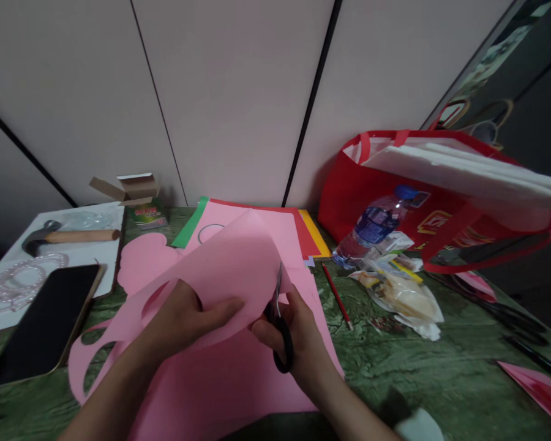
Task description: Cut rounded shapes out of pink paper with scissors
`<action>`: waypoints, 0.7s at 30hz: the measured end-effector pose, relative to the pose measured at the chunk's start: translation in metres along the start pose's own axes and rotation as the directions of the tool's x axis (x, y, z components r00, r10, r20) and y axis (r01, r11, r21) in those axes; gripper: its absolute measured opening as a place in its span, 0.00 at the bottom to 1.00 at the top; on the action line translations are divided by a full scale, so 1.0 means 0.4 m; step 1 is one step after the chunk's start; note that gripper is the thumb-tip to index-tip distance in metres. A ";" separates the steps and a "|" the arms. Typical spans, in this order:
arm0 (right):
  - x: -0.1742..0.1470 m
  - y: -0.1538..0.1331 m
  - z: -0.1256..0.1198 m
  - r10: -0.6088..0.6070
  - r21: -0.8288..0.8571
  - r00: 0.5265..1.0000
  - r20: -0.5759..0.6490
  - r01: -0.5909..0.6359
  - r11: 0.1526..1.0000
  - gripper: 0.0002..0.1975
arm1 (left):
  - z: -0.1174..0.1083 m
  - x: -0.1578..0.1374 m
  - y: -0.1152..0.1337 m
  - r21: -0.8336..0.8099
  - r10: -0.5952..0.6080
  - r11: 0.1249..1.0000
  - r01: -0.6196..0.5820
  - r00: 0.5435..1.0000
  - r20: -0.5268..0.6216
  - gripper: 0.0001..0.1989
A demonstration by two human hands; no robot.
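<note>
My left hand (pixel 188 318) grips a sheet of pink paper (pixel 243 263), its thumb on top and its other fingers hidden beneath. The sheet is raised and bent, with curved cut-outs and strips trailing off to the left. In my right hand (pixel 298 343) is a pair of scissors (pixel 282 337) with black handles, the blades pointing up at the right edge of the sheet. Under both hands lies more pink paper (pixel 239 380). Cut pink pieces with rounded edges (pixel 142 257) rest to the left of the raised sheet.
A phone (pixel 46 318), a hammer (pixel 82 235) and a bead string (pixel 18 282) lie at left, near an opened small box (pixel 147 211). On the right are a red pencil (pixel 337 295), a water bottle (pixel 371 229), a plastic-wrapped item (pixel 404 294) and a red bag (pixel 344 196).
</note>
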State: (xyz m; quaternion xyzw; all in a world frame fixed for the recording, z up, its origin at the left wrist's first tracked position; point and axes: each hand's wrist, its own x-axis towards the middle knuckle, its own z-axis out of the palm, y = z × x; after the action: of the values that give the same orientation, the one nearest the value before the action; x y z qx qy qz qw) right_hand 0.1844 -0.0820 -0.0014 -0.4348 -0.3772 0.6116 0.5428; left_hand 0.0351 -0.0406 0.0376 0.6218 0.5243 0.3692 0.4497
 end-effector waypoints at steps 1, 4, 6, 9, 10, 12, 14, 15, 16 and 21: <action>0.000 0.002 -0.001 -0.007 -0.006 1.000 0.004 0.007 1.000 0.32 | 0.000 -0.001 0.001 0.001 0.002 1.000 -0.002 1.000 -0.004 0.13; 0.001 0.007 -0.002 -0.024 -0.025 1.000 0.014 0.024 0.999 0.29 | -0.001 -0.002 0.007 -0.015 0.012 1.000 -0.012 1.000 0.018 0.11; 0.002 0.010 -0.003 -0.029 -0.044 1.000 0.010 0.029 0.999 0.29 | -0.002 -0.002 0.009 -0.026 0.019 1.000 -0.018 0.999 0.031 0.11; 0.004 0.013 -0.003 -0.029 -0.078 1.000 -0.006 0.028 0.997 0.28 | -0.004 -0.001 0.007 0.000 0.014 1.000 -0.014 1.000 0.018 0.12; 0.003 0.013 -0.002 -0.025 -0.089 1.000 -0.013 0.024 0.996 0.28 | -0.005 -0.001 0.005 0.006 0.009 1.000 -0.009 1.000 0.013 0.12; 0.002 0.011 -0.001 -0.019 -0.112 1.000 -0.024 0.016 0.994 0.27 | -0.007 0.000 0.002 0.005 -0.006 1.000 0.006 1.000 0.012 0.13; 0.001 0.007 0.001 -0.015 -0.132 1.000 -0.025 0.012 0.991 0.25 | -0.011 0.001 0.001 -0.011 -0.011 1.000 0.011 1.000 0.020 0.13; 0.000 0.005 0.002 -0.015 -0.139 1.000 -0.020 0.012 0.990 0.24 | -0.015 0.003 0.000 -0.015 -0.006 1.000 0.006 0.999 0.038 0.13; -0.001 0.002 0.003 -0.013 -0.143 1.000 -0.015 0.011 0.990 0.24 | -0.018 0.004 -0.001 -0.019 0.007 1.000 -0.006 0.998 0.060 0.12; -0.004 -0.003 0.006 0.016 -0.126 1.000 -0.018 -0.018 0.992 0.21 | -0.041 0.013 -0.009 -0.048 0.006 0.999 0.002 0.986 0.164 0.10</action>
State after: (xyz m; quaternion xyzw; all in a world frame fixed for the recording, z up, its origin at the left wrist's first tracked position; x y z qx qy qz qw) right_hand 0.1824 -0.0835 0.0006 -0.4766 -0.4066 0.5874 0.5123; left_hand 0.0198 -0.0325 0.0395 0.6398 0.4758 0.3297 0.5055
